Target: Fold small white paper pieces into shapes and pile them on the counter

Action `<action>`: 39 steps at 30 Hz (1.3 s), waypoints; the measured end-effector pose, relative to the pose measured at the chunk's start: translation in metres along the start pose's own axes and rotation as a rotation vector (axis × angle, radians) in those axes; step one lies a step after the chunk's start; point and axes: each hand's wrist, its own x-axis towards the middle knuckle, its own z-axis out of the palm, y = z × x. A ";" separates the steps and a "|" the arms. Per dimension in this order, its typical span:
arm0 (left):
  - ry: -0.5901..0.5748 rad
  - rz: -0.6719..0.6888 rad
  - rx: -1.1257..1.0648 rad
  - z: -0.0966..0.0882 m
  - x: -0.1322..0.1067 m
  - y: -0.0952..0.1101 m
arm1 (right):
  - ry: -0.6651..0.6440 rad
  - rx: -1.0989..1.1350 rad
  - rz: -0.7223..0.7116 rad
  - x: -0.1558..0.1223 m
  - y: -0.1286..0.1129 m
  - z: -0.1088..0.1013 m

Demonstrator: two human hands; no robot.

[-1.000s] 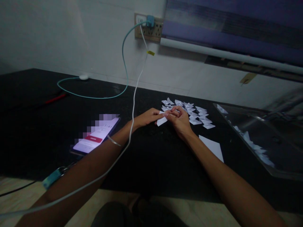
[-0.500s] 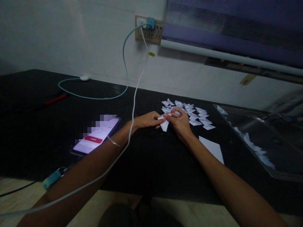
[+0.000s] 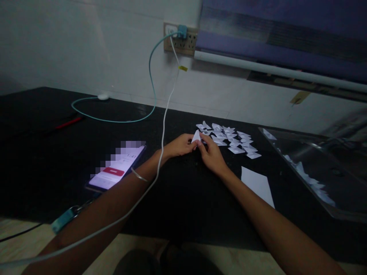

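Both my hands meet near the middle of a black counter (image 3: 177, 198). My left hand (image 3: 180, 145) and my right hand (image 3: 210, 154) pinch a small white folded paper piece (image 3: 196, 136) between their fingertips, its point standing upward. Just behind and to the right of my hands lie several small folded white paper pieces (image 3: 232, 138) spread on the counter. A flat white paper sheet (image 3: 256, 185) lies to the right of my right forearm. A thin bangle sits on my left wrist.
A lit phone (image 3: 116, 166) lies left of my left arm. A white cable (image 3: 164, 114) and a teal cable (image 3: 114, 119) run from a wall socket (image 3: 180, 38). A clear tray (image 3: 312, 172) holding white paper bits stands at the right. A red pen (image 3: 68, 122) lies far left.
The paper piece has been turned from hanging point-down between my fingers to standing point-up. My right hand has flattened and lowered toward the counter.
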 end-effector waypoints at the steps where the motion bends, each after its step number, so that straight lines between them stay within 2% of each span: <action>1: -0.020 -0.003 0.001 0.000 0.000 0.000 | -0.013 -0.008 -0.011 0.000 0.001 0.000; 5: -0.015 0.001 0.034 -0.002 -0.002 0.001 | -0.016 -0.062 -0.011 0.000 0.006 -0.001; 8: 0.084 -0.009 0.063 -0.003 0.000 0.000 | 0.018 -0.119 0.014 -0.001 0.005 -0.002; 12: 0.176 -0.012 0.094 -0.003 0.002 -0.003 | -0.006 -0.135 -0.033 -0.003 0.000 0.000; 17: 0.189 -0.045 0.094 -0.005 0.002 -0.005 | -0.031 -0.164 -0.070 -0.005 -0.002 0.001; 28: 0.185 -0.020 0.110 -0.005 0.003 -0.007 | -0.140 -0.214 -0.081 -0.014 -0.005 0.009; 32: 0.202 -0.020 0.172 -0.004 0.002 -0.007 | -0.059 -0.202 -0.090 -0.012 -0.007 0.007; 39: 0.164 0.071 0.186 -0.002 0.000 -0.005 | 0.060 -0.157 -0.042 0.000 0.000 -0.004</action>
